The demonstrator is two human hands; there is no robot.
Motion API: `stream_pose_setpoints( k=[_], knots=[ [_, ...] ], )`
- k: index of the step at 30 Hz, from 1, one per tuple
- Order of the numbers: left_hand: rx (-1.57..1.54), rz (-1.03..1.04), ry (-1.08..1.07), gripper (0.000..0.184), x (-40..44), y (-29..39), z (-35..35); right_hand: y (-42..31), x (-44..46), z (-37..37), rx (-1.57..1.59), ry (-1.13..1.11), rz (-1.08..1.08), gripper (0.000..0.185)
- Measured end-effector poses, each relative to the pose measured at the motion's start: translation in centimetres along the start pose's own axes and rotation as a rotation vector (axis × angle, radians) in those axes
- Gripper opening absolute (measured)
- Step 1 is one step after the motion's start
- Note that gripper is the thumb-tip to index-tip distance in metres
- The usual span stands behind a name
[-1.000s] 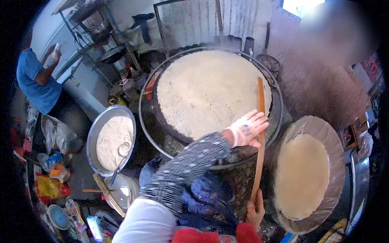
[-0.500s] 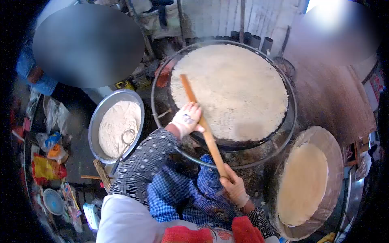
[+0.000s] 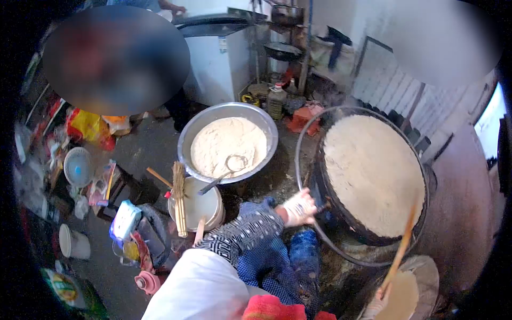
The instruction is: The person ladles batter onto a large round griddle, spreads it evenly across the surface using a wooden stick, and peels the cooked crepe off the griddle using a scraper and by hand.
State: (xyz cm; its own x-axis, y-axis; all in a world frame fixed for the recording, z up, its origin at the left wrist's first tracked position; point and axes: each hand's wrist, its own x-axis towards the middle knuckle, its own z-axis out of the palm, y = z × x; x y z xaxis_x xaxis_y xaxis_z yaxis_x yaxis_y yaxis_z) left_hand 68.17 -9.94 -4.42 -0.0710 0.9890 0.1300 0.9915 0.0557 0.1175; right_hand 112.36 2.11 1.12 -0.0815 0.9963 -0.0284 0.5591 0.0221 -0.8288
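Observation:
My left hand (image 3: 300,208), in a whitish glove, is beside the near left edge of the metal ring (image 3: 302,184) around the round griddle. Its fingers look loosely apart, with nothing visible in them. A wide pale sheet of batter (image 3: 373,170) covers the griddle. At the lower right, my right hand (image 3: 376,308) is closed round one end of a long flat wooden stick (image 3: 401,256), which slants up past the griddle's near right edge. Below that stick lies a large round tray (image 3: 431,272) with a pale flat round sheet (image 3: 404,296) in it.
Left of the griddle stands a metal basin (image 3: 184,154) of thick batter with a ladle (image 3: 234,163) in it. A white bucket (image 3: 214,216) bears a straw brush (image 3: 179,200). An oil bottle (image 3: 276,100) stands behind. Another person (image 3: 173,8) is at upper left.
The view has swung left. My left hand has let go of the wooden stick and moved left to the ring. My right hand has carried the stick to the right, off the batter's middle.

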Motion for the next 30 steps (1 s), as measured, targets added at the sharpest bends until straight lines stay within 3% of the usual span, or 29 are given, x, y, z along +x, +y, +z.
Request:
stream_pose_setpoints(
  k=[1,2,4,5,7,8,9,10,11,13,15,18,19,21,22,23,25,26,28,29,30],
  knots=[
    [-0.014,0.004,0.145,0.037,-0.1,1.8,1.7,2.8,2.2,-0.6,0.524,-0.235,0.356,0.051],
    [-0.088,-0.084,0.03,0.039,0.4,4.4,1.5,3.3,2.1,0.5,0.478,-0.23,0.277,0.046],
    [-0.136,-0.178,0.119,0.041,1.1,10.2,2.4,0.6,-0.3,1.1,0.344,-0.217,0.123,0.048],
    [-0.192,-0.153,0.135,0.041,1.3,12.6,2.9,-1.2,-2.0,1.3,0.283,-0.33,0.124,0.049],
    [-0.218,0.034,0.474,0.044,-0.7,17.5,4.0,-7.0,-5.9,4.0,0.155,-0.586,0.131,0.052],
    [-0.309,0.192,0.172,0.04,-1.3,20.8,6.7,-8.5,-6.8,4.8,0.086,-0.731,0.134,0.053],
    [-0.652,0.18,0.187,0.046,-4.3,22.4,6.1,-10.2,-7.6,5.5,-0.027,-0.855,0.111,0.053],
    [-0.592,0.262,0.394,0.052,-6.3,23.6,8.4,-12.3,-8.5,5.9,-0.14,-0.977,0.093,0.052],
    [-0.868,0.295,0.334,0.053,-6.1,24.4,12.1,-14.6,-9.6,6.3,-0.074,-1.104,0.124,0.05],
    [-1.038,0.242,0.176,0.049,-7.4,23.4,11.3,-17.9,-10.7,7.3,-0.245,-1.187,0.133,0.052],
    [-0.82,0.073,-0.005,0.041,-8.8,20.2,8.0,-20.2,-10.6,8.4,-0.351,-1.248,0.039,0.054],
    [-0.731,0.007,0.079,0.039,-8.2,20.0,13.0,-25.4,-11.1,9.8,-0.44,-1.306,-0.059,0.055],
    [-0.693,0.009,0.218,0.035,-8.6,19.9,13.2,-27.2,-11.6,10.1,-0.478,-1.305,-0.086,0.056],
    [-0.727,-0.03,0.035,0.036,-9.2,18.4,10.6,-27.2,-9.8,10.8,-0.397,-1.364,-0.264,0.055],
    [-0.749,-0.046,-0.058,0.036,-9.8,17.6,8.4,-29.1,-10.8,10.9,-0.482,-1.305,-0.11,0.055],
    [-0.717,-0.086,-0.1,0.038,-10.6,17.3,7.4,-28.8,-9.9,11.5,-0.514,-1.338,-0.188,0.055],
    [-0.695,-0.066,-0.098,0.036,-14.1,16.9,2.3,-28.0,-9.9,13.8,-0.659,-1.388,-0.475,0.052],
    [-0.682,-0.054,-0.101,0.035,-16.1,16.5,-0.1,-28.3,-10.5,15.3,-0.727,-1.412,-0.495,0.052],
    [-0.869,0.063,0.273,0.031,-20.8,15.7,-2.5,-29.1,-12.6,19.0,-0.736,-1.499,-0.459,0.056],
    [-0.882,0.053,0.285,0.025,-23.0,14.2,-5.2,-28.1,-13.1,21.2,-0.612,-1.574,-0.573,0.058],
    [-0.894,0.043,0.297,0.022,-25.3,12.3,-7.5,-28.4,-14.4,23.4,-0.655,-1.589,-0.469,0.059]
  ],
)
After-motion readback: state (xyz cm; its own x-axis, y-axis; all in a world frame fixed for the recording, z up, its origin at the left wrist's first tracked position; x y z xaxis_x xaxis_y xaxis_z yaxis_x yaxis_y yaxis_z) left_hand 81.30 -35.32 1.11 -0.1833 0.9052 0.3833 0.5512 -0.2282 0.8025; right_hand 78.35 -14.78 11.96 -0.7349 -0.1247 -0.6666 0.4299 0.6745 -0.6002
